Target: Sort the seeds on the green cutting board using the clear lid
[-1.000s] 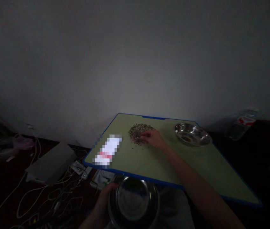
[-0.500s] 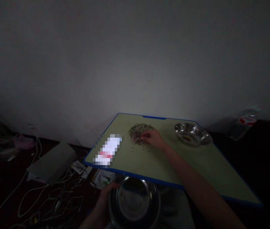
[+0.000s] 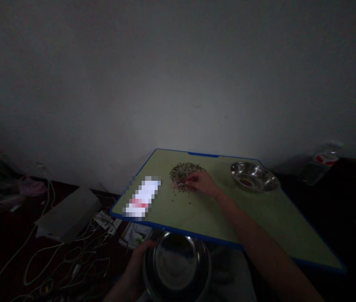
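A pile of small dark seeds or grains (image 3: 184, 170) is spread on the pale green table (image 3: 184, 214) with a blue rim. At the pile's near right side, my right hand (image 3: 200, 183) has its fingers pinched together among the grains; what lies between the fingertips is too small to make out. My left hand (image 3: 141, 258) grips the left rim of a shiny metal bowl (image 3: 178, 262), held below the table's front edge. A second metal bowl (image 3: 255, 177) rests on the table to the right, with something small and reddish-yellow inside.
A blurred-out bright phone-like screen (image 3: 143, 199) lies at the table's left. Cables (image 3: 80, 251), a power strip (image 3: 107, 221) and a grey box (image 3: 69, 214) are on the floor at left. A plastic bottle (image 3: 322, 163) leans by the wall at right.
My right hand stays at the pile with only a slight shift, and a few loose grains in front of it have moved. My left hand and its bowl look the same.
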A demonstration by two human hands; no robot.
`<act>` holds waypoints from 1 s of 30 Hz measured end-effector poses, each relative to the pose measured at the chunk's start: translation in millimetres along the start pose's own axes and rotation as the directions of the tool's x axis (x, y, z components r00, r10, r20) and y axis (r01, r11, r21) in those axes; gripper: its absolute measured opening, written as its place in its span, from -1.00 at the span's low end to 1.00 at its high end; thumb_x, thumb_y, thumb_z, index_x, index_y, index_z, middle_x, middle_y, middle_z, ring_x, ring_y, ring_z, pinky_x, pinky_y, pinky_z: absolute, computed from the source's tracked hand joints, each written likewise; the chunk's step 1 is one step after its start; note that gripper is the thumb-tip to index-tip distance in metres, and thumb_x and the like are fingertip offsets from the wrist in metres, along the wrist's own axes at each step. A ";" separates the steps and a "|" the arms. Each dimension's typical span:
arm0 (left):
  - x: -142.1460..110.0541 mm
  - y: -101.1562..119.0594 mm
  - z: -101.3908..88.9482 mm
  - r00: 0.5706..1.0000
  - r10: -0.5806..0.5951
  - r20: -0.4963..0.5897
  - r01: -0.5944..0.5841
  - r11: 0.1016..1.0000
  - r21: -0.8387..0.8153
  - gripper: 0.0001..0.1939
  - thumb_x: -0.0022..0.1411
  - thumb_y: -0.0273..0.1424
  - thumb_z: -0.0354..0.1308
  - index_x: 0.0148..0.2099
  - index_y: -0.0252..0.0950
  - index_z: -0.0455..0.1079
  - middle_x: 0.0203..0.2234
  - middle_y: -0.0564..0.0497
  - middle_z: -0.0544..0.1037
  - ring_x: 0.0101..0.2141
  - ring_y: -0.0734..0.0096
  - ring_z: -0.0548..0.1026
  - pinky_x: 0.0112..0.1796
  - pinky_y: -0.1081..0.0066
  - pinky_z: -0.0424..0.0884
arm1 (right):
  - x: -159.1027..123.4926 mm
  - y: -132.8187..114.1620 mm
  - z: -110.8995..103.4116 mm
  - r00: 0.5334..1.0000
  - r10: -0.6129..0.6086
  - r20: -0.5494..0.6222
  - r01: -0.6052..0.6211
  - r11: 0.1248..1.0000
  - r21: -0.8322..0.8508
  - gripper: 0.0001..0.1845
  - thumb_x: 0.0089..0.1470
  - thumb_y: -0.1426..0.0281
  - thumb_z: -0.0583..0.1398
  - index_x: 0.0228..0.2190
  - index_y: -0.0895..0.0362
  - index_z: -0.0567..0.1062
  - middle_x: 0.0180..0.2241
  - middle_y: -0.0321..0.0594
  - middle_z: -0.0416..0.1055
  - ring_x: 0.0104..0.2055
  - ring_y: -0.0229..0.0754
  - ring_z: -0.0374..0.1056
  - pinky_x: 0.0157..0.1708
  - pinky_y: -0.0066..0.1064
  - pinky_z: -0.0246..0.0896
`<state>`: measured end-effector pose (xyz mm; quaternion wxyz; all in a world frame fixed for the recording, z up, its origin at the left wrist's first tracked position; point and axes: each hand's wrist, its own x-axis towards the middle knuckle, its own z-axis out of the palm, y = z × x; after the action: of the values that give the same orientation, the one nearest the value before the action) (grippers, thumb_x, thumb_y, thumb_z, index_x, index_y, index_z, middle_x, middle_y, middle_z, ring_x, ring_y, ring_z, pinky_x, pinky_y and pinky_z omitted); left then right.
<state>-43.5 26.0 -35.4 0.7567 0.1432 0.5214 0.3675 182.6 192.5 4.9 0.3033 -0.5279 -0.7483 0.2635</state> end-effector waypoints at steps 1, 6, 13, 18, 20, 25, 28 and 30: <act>0.0 -0.2 0.3 1.000 -0.013 -0.008 0.013 1.000 -0.006 -0.77 -0.05 -0.41 0.05 -0.65 -0.38 0.38 -0.76 -0.07 0.51 -0.66 0.33 0.43 -0.51 0.39 0.30 | -0.2 -0.6 -0.6 1.000 0.004 0.001 -0.004 1.000 -0.006 -0.80 -0.13 0.31 0.19 -0.46 0.17 0.52 -0.64 -0.27 0.42 -0.62 -0.31 0.30 -0.59 -0.52 0.15; -0.9 0.4 1.7 0.999 -0.028 -0.030 0.028 1.000 -0.008 -0.78 -0.08 -0.40 0.05 -0.66 -0.38 0.38 -0.78 -0.05 0.48 -0.70 0.35 0.39 -0.55 0.38 0.29 | -0.9 -1.1 -1.7 0.999 0.024 0.027 -0.025 0.998 0.051 -0.82 -0.14 0.33 0.19 -0.47 0.18 0.52 -0.60 -0.25 0.44 -0.62 -0.31 0.30 -0.59 -0.52 0.16; -3.3 1.5 2.1 0.999 -0.036 0.007 0.036 0.999 -0.040 -0.77 -0.05 -0.42 0.04 -0.64 -0.41 0.40 -0.75 -0.10 0.51 -0.66 0.34 0.42 -0.50 0.39 0.30 | -0.9 -0.2 -0.8 0.997 0.026 0.079 -0.036 0.990 0.134 -0.85 -0.14 0.38 0.20 -0.47 0.18 0.51 -0.63 -0.27 0.43 -0.64 -0.33 0.30 -0.62 -0.54 0.18; -5.5 2.8 3.3 0.999 0.038 -0.013 -0.038 0.999 -0.031 -0.77 -0.04 -0.46 0.05 -0.67 -0.37 0.37 -0.78 -0.03 0.49 -0.68 0.39 0.41 -0.53 0.43 0.28 | -1.2 -0.4 -0.4 0.997 0.035 0.074 -0.045 0.990 0.136 -0.86 -0.17 0.38 0.22 -0.48 0.18 0.51 -0.61 -0.27 0.44 -0.64 -0.33 0.31 -0.62 -0.53 0.20; -4.7 2.7 3.3 1.000 0.014 -0.011 -0.015 0.999 -0.040 -0.78 -0.03 -0.46 0.05 -0.65 -0.36 0.38 -0.77 -0.03 0.50 -0.65 0.35 0.43 -0.51 0.41 0.30 | -1.3 0.5 0.1 0.996 0.034 0.082 -0.046 0.988 0.147 -0.86 -0.16 0.38 0.21 -0.47 0.17 0.51 -0.60 -0.27 0.44 -0.64 -0.34 0.31 -0.62 -0.53 0.21; -2.4 2.4 1.3 0.997 -0.047 0.053 0.051 0.996 -0.074 -0.78 -0.02 -0.42 0.05 -0.60 -0.39 0.42 -0.74 -0.05 0.53 -0.62 0.31 0.45 -0.46 0.38 0.32 | -2.0 1.6 0.2 0.994 0.028 0.101 -0.044 0.986 0.161 -0.85 -0.14 0.37 0.20 -0.47 0.18 0.50 -0.60 -0.28 0.44 -0.65 -0.36 0.30 -0.62 -0.55 0.22; -3.5 3.2 1.8 0.999 -0.028 0.032 0.031 0.997 -0.070 -0.77 -0.02 -0.45 0.05 -0.63 -0.41 0.42 -0.77 -0.05 0.51 -0.64 0.37 0.44 -0.48 0.43 0.30 | -2.6 0.0 -0.7 0.994 0.034 0.099 -0.049 0.987 0.153 -0.86 -0.16 0.38 0.21 -0.48 0.19 0.50 -0.61 -0.27 0.43 -0.64 -0.35 0.30 -0.62 -0.54 0.22; -4.6 3.4 3.0 1.000 -0.025 0.004 0.026 0.998 -0.050 -0.75 -0.04 -0.46 0.05 -0.67 -0.41 0.40 -0.79 -0.05 0.49 -0.67 0.38 0.43 -0.52 0.44 0.29 | -2.8 -1.0 -1.2 0.995 0.038 0.093 -0.051 0.988 0.144 -0.85 -0.18 0.38 0.22 -0.48 0.20 0.51 -0.63 -0.26 0.42 -0.64 -0.33 0.30 -0.62 -0.53 0.22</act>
<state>-43.1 25.6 -28.9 0.7656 0.1180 0.5125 0.3706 183.6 189.6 5.9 0.3011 -0.5085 -0.7279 0.3477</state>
